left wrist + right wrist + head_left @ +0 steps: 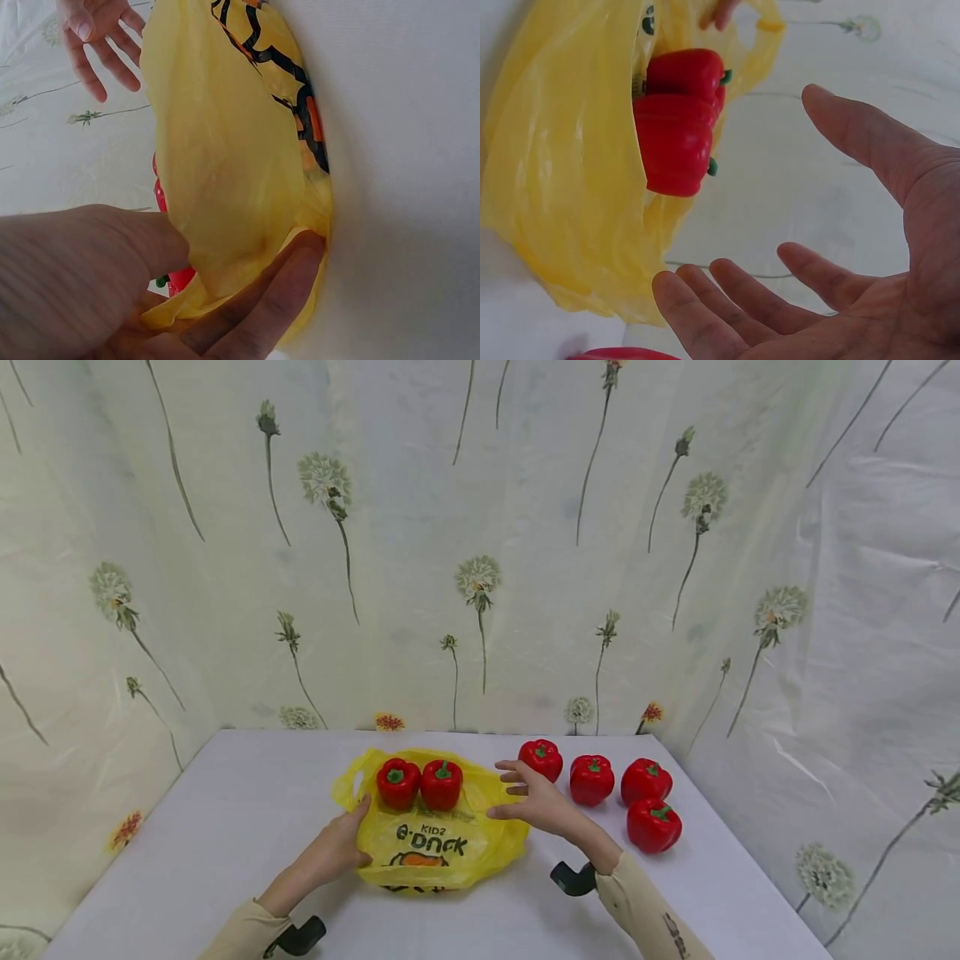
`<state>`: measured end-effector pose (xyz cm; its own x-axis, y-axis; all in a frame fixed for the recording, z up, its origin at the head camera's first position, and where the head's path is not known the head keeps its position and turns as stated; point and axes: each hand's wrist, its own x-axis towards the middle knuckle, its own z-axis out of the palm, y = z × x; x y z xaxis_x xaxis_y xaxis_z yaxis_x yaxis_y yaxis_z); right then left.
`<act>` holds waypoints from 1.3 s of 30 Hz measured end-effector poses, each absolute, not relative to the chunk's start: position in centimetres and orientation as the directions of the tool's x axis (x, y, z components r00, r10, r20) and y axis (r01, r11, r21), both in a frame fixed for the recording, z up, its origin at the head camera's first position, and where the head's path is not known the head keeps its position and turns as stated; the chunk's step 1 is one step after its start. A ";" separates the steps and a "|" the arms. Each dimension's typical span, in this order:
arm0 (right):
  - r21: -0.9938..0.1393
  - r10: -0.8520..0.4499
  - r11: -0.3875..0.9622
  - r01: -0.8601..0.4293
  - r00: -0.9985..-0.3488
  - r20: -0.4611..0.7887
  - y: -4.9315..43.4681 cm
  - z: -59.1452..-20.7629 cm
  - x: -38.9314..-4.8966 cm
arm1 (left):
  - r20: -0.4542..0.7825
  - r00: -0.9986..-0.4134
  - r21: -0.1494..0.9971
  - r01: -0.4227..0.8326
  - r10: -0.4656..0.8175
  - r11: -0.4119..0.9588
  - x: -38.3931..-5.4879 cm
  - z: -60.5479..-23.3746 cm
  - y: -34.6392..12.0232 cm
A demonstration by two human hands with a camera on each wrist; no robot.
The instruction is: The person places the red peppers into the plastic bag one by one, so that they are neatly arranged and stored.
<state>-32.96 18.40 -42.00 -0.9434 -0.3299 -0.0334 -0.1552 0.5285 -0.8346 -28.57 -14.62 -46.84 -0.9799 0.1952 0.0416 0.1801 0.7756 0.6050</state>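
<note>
A yellow plastic bag (487, 843) with dark printing lies on the table, its mouth spread. Two red bell peppers (398, 783) with green stems sit side by side in the bag's mouth. At the bag's left side, my left hand (339, 843) pinches the plastic edge; the left wrist view shows the fingers (281, 289) curled under it and the thumb over it. My right hand (546, 806) hovers above the bag's right edge, fingers spread with nothing in them. From the right wrist, both peppers (676, 142) show beyond the fingertips.
Several more red bell peppers stand on the right of the white table (247, 793), the nearest one (654, 826) toward the front. One pepper (541, 759) is just behind my right hand. A flower-patterned curtain (405, 568) hangs behind and along both sides.
</note>
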 end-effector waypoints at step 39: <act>-0.817 -0.231 0.561 -0.131 -0.973 -0.002 23.1 -41.6 -30.1 | 0.042 -0.980 0.600 0.181 0.195 0.779 -28.3 -46.7 -14.4</act>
<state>-30.14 23.12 -41.57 -0.9729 -0.2312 -0.0024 -0.1314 0.5612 -0.8172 -28.28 -14.42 -46.68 -0.9799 0.1951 0.0417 0.1807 0.7795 0.5998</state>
